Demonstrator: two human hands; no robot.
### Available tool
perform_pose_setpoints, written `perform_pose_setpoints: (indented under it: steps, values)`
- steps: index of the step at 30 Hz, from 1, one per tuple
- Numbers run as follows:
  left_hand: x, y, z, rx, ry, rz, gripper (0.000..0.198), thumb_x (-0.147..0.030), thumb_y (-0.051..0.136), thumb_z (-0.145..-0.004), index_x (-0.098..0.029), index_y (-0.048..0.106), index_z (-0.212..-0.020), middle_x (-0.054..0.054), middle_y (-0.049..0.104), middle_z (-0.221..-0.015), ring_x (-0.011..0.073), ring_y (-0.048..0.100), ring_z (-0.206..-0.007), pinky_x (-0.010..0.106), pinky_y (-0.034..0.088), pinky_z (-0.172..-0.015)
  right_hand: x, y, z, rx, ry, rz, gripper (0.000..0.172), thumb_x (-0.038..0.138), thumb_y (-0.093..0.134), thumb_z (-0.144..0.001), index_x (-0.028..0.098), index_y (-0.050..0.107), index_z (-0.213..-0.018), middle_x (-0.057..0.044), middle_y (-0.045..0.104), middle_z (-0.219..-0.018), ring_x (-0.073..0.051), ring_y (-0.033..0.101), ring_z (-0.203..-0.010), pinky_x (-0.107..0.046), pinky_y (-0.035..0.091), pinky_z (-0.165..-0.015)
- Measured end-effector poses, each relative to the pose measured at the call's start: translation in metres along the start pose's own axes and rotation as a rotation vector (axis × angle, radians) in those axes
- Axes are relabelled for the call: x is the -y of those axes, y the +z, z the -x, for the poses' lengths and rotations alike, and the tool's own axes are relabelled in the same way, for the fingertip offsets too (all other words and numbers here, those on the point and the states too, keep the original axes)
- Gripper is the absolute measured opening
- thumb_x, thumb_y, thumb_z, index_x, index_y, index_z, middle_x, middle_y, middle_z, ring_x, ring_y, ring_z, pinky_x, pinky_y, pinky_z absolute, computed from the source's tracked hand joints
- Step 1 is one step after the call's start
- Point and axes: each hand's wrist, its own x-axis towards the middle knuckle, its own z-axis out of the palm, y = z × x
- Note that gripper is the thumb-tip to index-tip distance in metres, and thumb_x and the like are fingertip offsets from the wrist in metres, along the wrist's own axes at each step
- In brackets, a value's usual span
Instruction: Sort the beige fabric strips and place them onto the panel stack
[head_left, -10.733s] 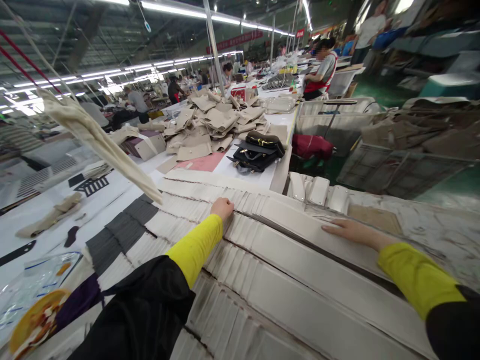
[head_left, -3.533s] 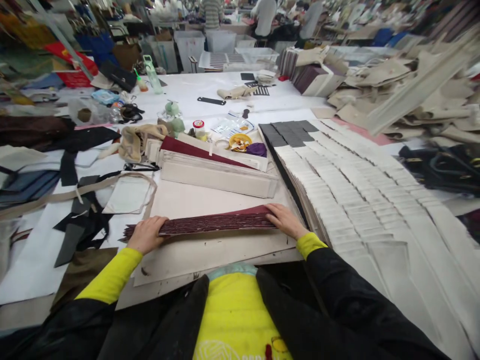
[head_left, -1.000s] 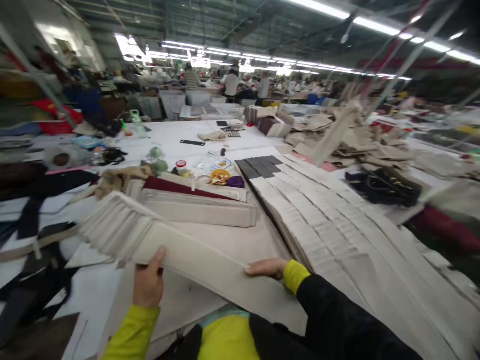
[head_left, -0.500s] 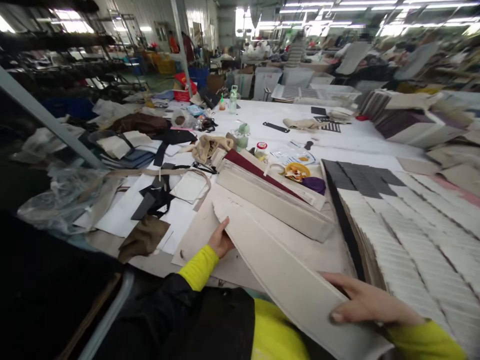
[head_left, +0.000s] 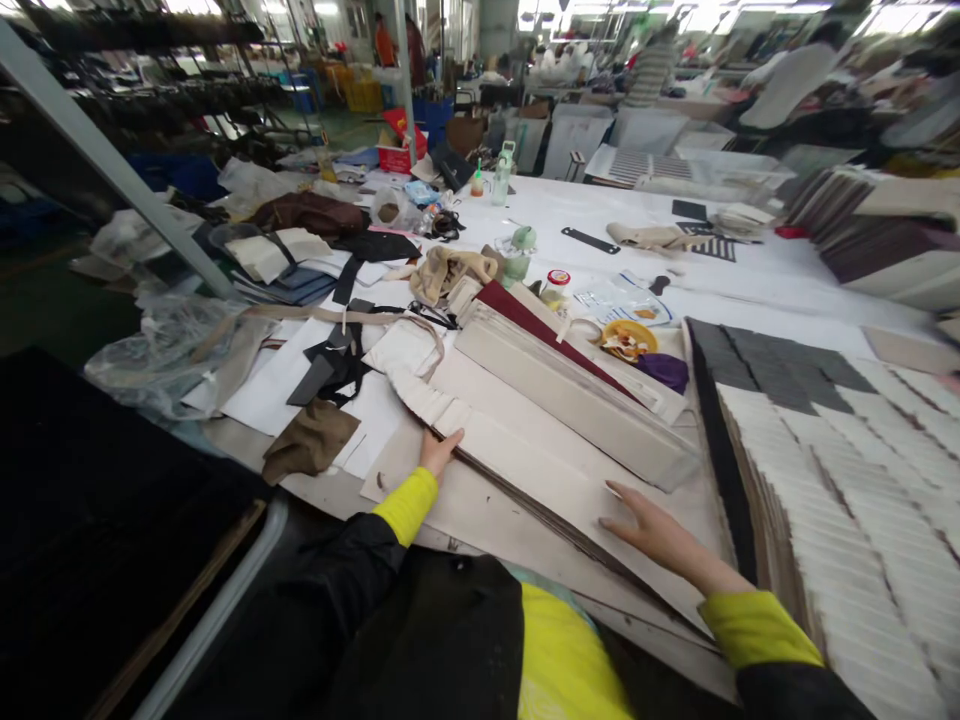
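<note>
A stack of long cream fabric strips [head_left: 536, 480] lies slantwise at the front of the table, its layers spread like steps at the far left end. My left hand [head_left: 439, 452] grips the near edge of the stack, thumb on top and the other fingers hidden beneath. Over the right part of the strips is my right hand [head_left: 660, 535], open with fingers apart and holding nothing; I cannot tell whether it touches them. Just beyond lies a long pale bundle [head_left: 577, 395] in clear plastic, with a dark red strip [head_left: 559, 340] along its back.
Rows of stacked pale pieces [head_left: 840, 500] with grey ones [head_left: 780, 365] fill the right side. A brown cloth scrap [head_left: 311, 440], black straps and plastic bags lie on the left. Farther back are a yellow bowl [head_left: 628, 340] and a green bottle [head_left: 504, 172]. A metal post [head_left: 112, 150] slants at left.
The cream strips have come down from a raised, tilted hold to lie flatter, with their layers now fanned. My right hand has let go of them and opened. The view has tipped downward.
</note>
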Motion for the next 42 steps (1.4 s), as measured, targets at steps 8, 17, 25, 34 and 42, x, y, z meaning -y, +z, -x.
perform_pose_setpoints:
  steps: [8,17,25,34,42]
  values:
    - [0.002,-0.033,-0.013,0.049,-0.155,-0.339,0.051,-0.039,0.066,-0.057,-0.017,0.044,-0.097,0.011,0.056,-0.096,0.0133,0.054,-0.064,0.024,0.042,-0.049,0.091,0.042,-0.049,-0.195,-0.250,0.285,0.077,0.055,0.050,-0.065,0.020,0.027,-0.130,-0.015,0.019,-0.136,-0.028,0.020,-0.123,-0.047,0.020,-0.095]
    - [-0.002,-0.071,-0.014,0.051,0.475,-0.786,0.014,-0.024,0.048,-0.071,-0.016,0.054,-0.081,0.004,0.055,-0.076,0.0128,0.051,-0.070,0.026,0.042,-0.070,0.081,0.055,-0.056,-0.220,-0.256,0.333,0.077,0.056,0.049,-0.065,0.021,0.025,-0.130,-0.015,0.026,-0.131,-0.026,0.026,-0.120,-0.043,0.021,-0.094]
    - [-0.013,-0.041,-0.016,0.132,0.145,-0.874,0.019,-0.018,0.050,-0.069,-0.011,0.054,-0.086,0.003,0.055,-0.069,0.0107,0.050,-0.059,0.023,0.042,-0.058,0.080,0.062,-0.057,-0.268,-0.266,0.349,0.077,0.055,0.050,-0.065,0.021,0.026,-0.130,-0.015,0.026,-0.131,-0.026,0.025,-0.120,-0.043,0.020,-0.094]
    - [-0.027,-0.028,-0.017,0.184,0.109,-1.038,0.016,-0.028,0.051,-0.071,-0.013,0.054,-0.066,0.002,0.054,-0.062,0.0098,0.048,-0.054,0.023,0.040,-0.057,0.076,0.068,-0.059,-0.321,-0.281,0.370,0.075,0.055,0.049,-0.066,0.021,0.027,-0.129,-0.015,0.028,-0.130,-0.026,0.028,-0.118,-0.042,0.021,-0.094]
    - [-0.022,-0.032,-0.021,0.094,0.422,-1.307,0.013,-0.023,0.051,-0.071,-0.013,0.056,-0.065,0.006,0.050,-0.079,0.0152,0.049,-0.082,0.026,0.039,-0.079,0.081,0.066,-0.061,-0.346,-0.289,0.364,0.075,0.053,0.050,-0.066,0.019,0.028,-0.129,-0.015,0.029,-0.130,-0.026,0.028,-0.117,-0.041,0.021,-0.095]
